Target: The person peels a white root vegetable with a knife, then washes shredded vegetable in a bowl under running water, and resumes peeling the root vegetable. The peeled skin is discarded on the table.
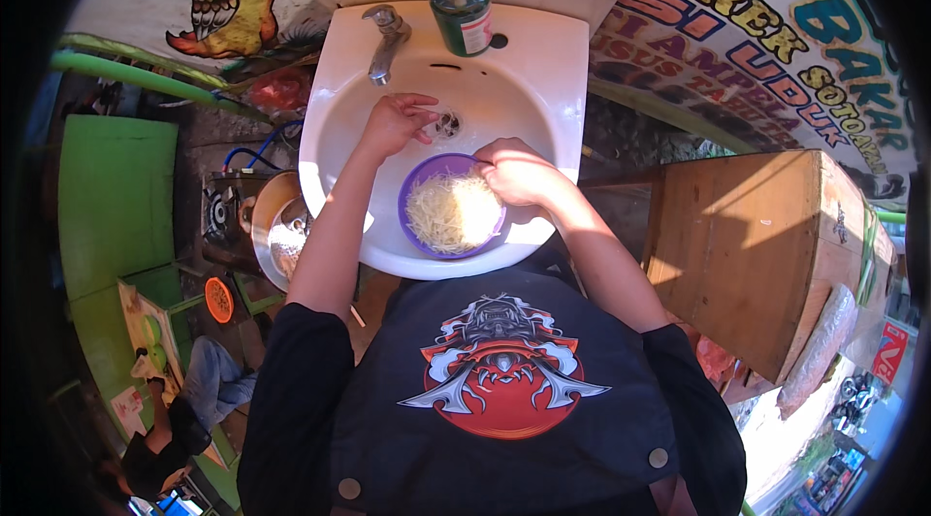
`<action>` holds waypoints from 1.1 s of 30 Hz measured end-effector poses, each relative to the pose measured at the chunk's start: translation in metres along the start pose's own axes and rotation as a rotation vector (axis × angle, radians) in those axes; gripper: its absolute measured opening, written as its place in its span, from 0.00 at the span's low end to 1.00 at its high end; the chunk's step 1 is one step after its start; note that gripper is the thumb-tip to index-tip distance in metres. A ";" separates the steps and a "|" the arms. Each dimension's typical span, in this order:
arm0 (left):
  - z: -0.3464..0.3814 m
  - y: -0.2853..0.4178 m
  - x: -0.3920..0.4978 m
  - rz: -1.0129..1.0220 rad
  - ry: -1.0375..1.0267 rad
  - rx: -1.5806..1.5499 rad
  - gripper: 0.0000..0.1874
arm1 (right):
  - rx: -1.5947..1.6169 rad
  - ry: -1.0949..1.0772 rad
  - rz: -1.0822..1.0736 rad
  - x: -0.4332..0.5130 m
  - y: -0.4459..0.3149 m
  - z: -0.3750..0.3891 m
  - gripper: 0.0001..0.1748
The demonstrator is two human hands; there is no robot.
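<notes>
A purple plastic bowl [402, 207] filled with pale shredded strips [452, 214] sits tilted in the near part of a white ceramic sink [331, 159]. My right hand [518, 170] grips the bowl's rim at its upper right. Over the basin, just below the metal faucet [383, 43], my left hand [402, 124] hovers with fingers apart and slightly curled, holding nothing that I can see. Beside its fingertips lies the drain [447, 124], with a few pale strips around it. No water stream is visible from the faucet.
A green soap pump bottle [462, 14] stands on the sink's back ledge. To the left are a large metal pan [269, 225], a gas stove [218, 210] and an orange bowl [219, 300]. Another person [167, 429] sits at lower left. A wooden cabinet [727, 254] stands at right.
</notes>
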State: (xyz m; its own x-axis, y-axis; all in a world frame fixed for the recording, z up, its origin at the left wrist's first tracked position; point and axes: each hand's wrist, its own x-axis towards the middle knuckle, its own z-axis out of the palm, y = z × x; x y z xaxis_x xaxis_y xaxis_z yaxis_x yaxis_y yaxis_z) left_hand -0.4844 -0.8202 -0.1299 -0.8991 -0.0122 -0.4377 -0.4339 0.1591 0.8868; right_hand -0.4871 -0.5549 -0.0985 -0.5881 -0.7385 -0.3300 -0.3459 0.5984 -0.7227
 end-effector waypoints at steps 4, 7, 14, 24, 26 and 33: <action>0.002 0.003 -0.003 -0.129 0.164 0.282 0.08 | 0.010 0.008 -0.016 0.000 -0.002 0.000 0.16; 0.005 -0.008 0.000 0.013 0.255 0.275 0.09 | 0.020 -0.033 0.064 0.003 0.002 0.003 0.16; -0.002 0.021 -0.026 0.083 0.340 -0.242 0.14 | 0.018 -0.001 0.035 -0.001 0.002 0.003 0.16; 0.020 0.006 -0.097 -0.103 0.278 0.031 0.19 | -0.024 -0.029 0.093 0.006 0.017 0.010 0.17; 0.027 -0.015 -0.106 -0.094 0.259 0.172 0.19 | 0.023 -0.026 0.155 0.007 0.015 0.011 0.18; 0.049 -0.014 -0.129 -0.103 0.273 0.292 0.21 | 0.032 0.114 0.142 -0.002 0.009 0.015 0.17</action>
State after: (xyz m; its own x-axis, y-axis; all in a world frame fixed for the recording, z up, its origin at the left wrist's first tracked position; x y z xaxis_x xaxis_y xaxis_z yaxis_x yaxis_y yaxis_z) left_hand -0.3594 -0.7726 -0.0927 -0.8514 -0.2979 -0.4317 -0.5228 0.4165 0.7437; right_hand -0.4777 -0.5528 -0.1138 -0.7089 -0.6060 -0.3609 -0.2310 0.6829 -0.6930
